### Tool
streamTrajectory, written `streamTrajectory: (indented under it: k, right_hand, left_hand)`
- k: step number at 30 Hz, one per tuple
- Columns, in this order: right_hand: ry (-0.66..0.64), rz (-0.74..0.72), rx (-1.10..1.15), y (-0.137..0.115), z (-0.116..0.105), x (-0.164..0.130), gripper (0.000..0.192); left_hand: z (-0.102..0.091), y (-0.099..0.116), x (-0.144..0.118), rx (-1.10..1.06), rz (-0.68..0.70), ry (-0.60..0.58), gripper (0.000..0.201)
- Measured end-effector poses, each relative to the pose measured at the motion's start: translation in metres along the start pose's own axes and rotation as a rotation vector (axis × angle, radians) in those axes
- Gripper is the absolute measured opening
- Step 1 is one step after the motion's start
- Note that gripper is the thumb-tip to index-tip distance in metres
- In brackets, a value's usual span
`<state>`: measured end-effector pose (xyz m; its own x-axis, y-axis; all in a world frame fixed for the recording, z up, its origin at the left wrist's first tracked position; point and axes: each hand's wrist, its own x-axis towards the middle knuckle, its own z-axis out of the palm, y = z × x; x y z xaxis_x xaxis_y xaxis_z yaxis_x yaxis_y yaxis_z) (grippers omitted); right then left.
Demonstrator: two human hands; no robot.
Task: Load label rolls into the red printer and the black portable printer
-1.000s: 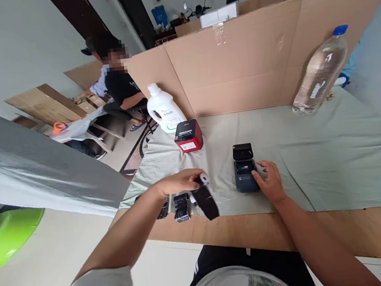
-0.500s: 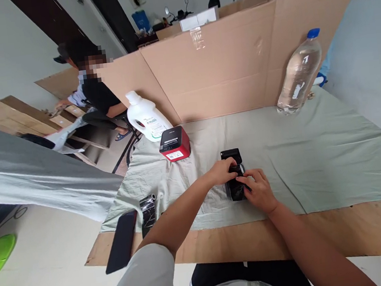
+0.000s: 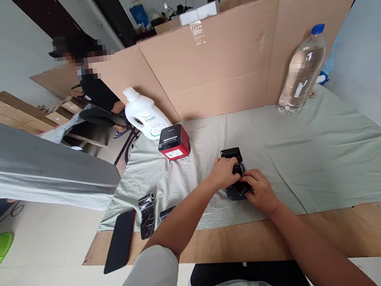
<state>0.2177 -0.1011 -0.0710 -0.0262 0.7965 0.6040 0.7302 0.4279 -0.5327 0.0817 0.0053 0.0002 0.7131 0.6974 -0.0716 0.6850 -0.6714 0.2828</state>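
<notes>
Pale green cloth (image 3: 316, 160) covers the wooden table; on it sits the small black box-shaped printer (image 3: 232, 154), lid up; left hand (image 3: 223, 172) and right hand (image 3: 260, 191) both curl closed around its body.

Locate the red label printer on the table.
In the head view, the red label printer sits left of centre on the green cloth, just in front of the white jug, beyond the hands.

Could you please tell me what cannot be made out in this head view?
- Inside of the small black printer: covered by the left hand and right hand.
- What the fingers grip: hidden.
- Label text on the red printer and white jug: too small.
</notes>
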Motion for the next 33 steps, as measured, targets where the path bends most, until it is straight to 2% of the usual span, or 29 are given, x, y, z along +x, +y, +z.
streamTrajectory:
  k: [7, 9, 13, 17, 20, 22, 26, 27, 29, 31, 33]
  right_hand:
    - [0.012, 0.001, -0.021, -0.001, 0.001, 0.0, 0.033]
    - [0.014, -0.006, -0.026, -0.001, 0.0, 0.001, 0.032]
    - [0.017, -0.038, -0.037, 0.0, -0.002, 0.001, 0.029]
    - [0.006, -0.041, -0.042, 0.0, -0.004, 0.001, 0.028]
    - [-0.016, -0.035, -0.04, -0.001, -0.006, 0.002, 0.029]
    - [-0.028, -0.032, -0.035, -0.001, -0.007, 0.002, 0.032]
    - [-0.025, -0.025, -0.019, 0.0, -0.008, 0.003, 0.037]
    - [-0.018, -0.027, -0.015, 0.001, -0.008, 0.004, 0.037]
    - [-0.004, -0.04, -0.004, 0.002, -0.008, 0.004, 0.036]
    - [0.006, -0.068, 0.014, 0.001, -0.008, 0.004, 0.033]
    - [0.012, -0.086, 0.029, 0.0, -0.008, 0.004, 0.027]
  left_hand:
    - [0.009, -0.004, 0.0, 0.032, 0.021, -0.041, 0.028]
    - [0.012, -0.006, -0.002, 0.018, 0.03, 0.0, 0.029]
    - [0.017, -0.008, -0.01, -0.036, 0.087, 0.164, 0.021]
    - [0.027, -0.011, -0.02, -0.046, 0.146, 0.161, 0.027]
    - [0.032, -0.016, -0.022, -0.137, 0.147, 0.174, 0.03]
    - [0.032, -0.022, -0.019, -0.255, 0.105, 0.246, 0.032]
    - [0.027, -0.036, -0.006, -0.494, -0.062, 0.581, 0.043]
    - [0.027, -0.038, -0.003, -0.549, -0.059, 0.605, 0.047]
    - [0.027, -0.04, -0.002, -0.648, -0.002, 0.57, 0.052]
    - [0.031, -0.037, -0.007, -0.703, 0.055, 0.55, 0.055]
    - [0.036, -0.032, -0.018, -0.706, 0.098, 0.583, 0.056]
